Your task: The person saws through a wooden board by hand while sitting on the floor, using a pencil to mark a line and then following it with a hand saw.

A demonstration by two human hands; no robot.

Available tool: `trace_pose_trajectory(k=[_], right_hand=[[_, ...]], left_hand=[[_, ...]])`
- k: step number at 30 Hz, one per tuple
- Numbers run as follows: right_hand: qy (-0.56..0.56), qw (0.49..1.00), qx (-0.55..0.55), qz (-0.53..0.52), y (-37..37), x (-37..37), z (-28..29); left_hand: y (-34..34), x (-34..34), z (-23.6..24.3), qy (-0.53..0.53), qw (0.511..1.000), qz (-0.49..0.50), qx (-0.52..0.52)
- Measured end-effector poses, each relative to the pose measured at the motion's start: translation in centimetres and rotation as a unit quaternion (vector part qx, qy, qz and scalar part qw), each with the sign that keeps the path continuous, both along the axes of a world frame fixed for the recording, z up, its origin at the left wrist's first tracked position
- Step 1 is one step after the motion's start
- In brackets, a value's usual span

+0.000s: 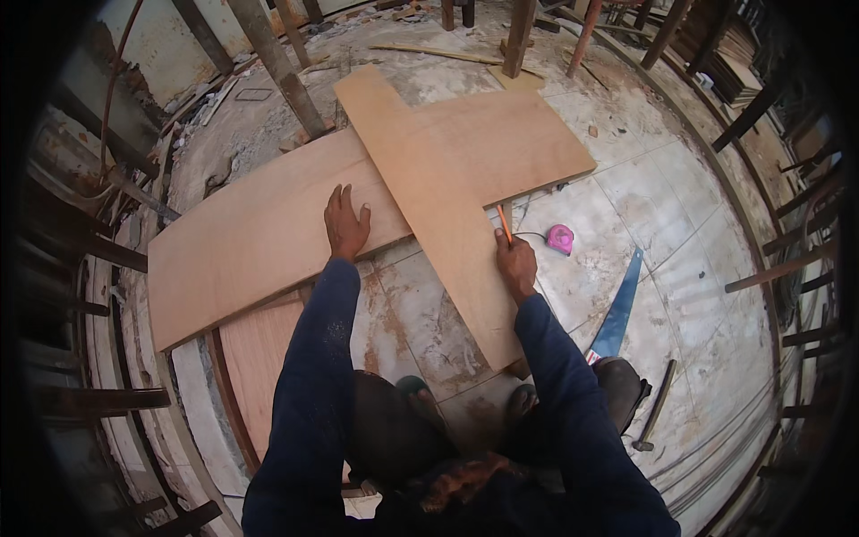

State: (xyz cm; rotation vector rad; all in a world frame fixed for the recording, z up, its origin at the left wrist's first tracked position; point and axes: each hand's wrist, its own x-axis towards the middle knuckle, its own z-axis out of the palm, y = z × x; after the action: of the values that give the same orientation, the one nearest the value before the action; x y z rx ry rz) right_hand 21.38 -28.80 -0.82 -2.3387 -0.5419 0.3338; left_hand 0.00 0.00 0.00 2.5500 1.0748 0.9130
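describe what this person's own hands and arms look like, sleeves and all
The left hand and right hand are both bare, with no gloves. Both arms are in long, dark navy sleeves reaching about to the wrists. The left sleeve looks finely speckled with something pale along the forearm; the right sleeve looks plainer. No cables or printed markings show on either.

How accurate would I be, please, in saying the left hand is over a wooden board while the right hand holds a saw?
Not quite: the head view shows the right hand holding an orange pencil; the saw lies apart from it. The left hand is over a wooden board.
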Motion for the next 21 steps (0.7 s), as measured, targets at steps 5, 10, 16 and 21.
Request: trace_pose_trajectory(k=[5, 10, 16, 21], right_hand=[[-0.149, 0.984, -0.081, -0.048, -7.4, 9.3, 11.3], [-0.203, 0.962, -0.118, -0.138, -21.8, 16.7, 16.9], [-0.114, 0.936, -0.109, -0.315, -46.5, 8.6, 8.6], [-0.022, 0.882, -0.093, -0.461, -59.0, -9.6, 2.8]], left_hand=[[-1.7, -3.9, -1.7, 0.065, 0.992, 0.042, -0.096], [-2.7, -1.9, 1.6, 0.218, 0.957, -0.059, -0.181], [-5.1, 0.0, -0.1, 0.371, 0.905, -0.161, -0.132], [-4.2, -1.1, -3.4, 0.402, 0.896, -0.184, -0.046]])
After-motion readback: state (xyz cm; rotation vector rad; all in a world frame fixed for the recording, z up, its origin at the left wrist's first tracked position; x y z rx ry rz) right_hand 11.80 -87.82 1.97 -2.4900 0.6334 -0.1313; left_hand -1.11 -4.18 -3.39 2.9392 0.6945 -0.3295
